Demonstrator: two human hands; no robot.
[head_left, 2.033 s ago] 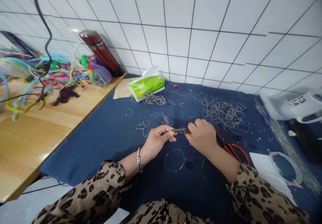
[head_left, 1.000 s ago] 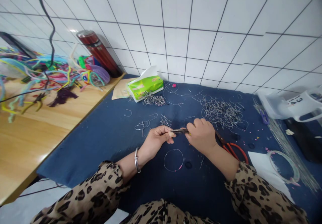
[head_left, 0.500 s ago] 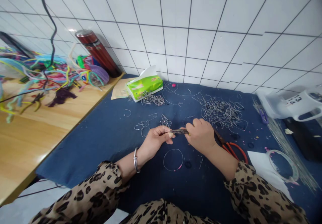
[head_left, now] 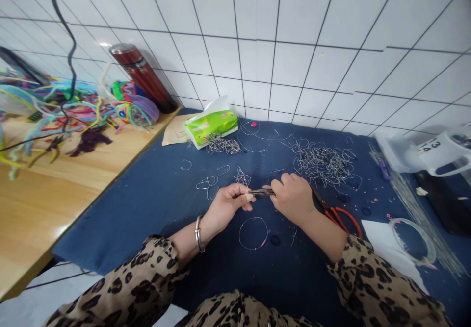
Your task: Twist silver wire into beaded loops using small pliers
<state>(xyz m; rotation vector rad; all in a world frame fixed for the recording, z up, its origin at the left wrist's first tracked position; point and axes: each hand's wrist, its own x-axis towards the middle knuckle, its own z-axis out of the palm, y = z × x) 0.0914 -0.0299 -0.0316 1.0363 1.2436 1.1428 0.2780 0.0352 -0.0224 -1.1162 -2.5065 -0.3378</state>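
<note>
My right hand (head_left: 293, 197) is closed around the handles of a pair of pliers (head_left: 262, 192), whose jaws point left. At the tip of the jaws, my left hand (head_left: 231, 202) is closed in a pinch of thumb and fingers; the small thing between them is too hidden to make out. Below both hands, a thin wire ring (head_left: 240, 230) with several pink beads lies on the dark blue cloth (head_left: 147, 209). Loose bent wires (head_left: 242, 175) lie just beyond my left fingers.
A tangled wire heap (head_left: 326, 165) lies behind red-handled scissors (head_left: 342, 219). Right are a coil (head_left: 432, 248), straight wires (head_left: 412, 204) and a white mug (head_left: 449, 153). Behind is a green tissue pack (head_left: 213, 126). On the wooden table (head_left: 91, 175) stand a red flask (head_left: 147, 79) and colourful pipe cleaners (head_left: 88, 106).
Almost nothing differs. Both hands and the pliers keep the same place and grip; the black cable at upper left has shifted slightly left.
</note>
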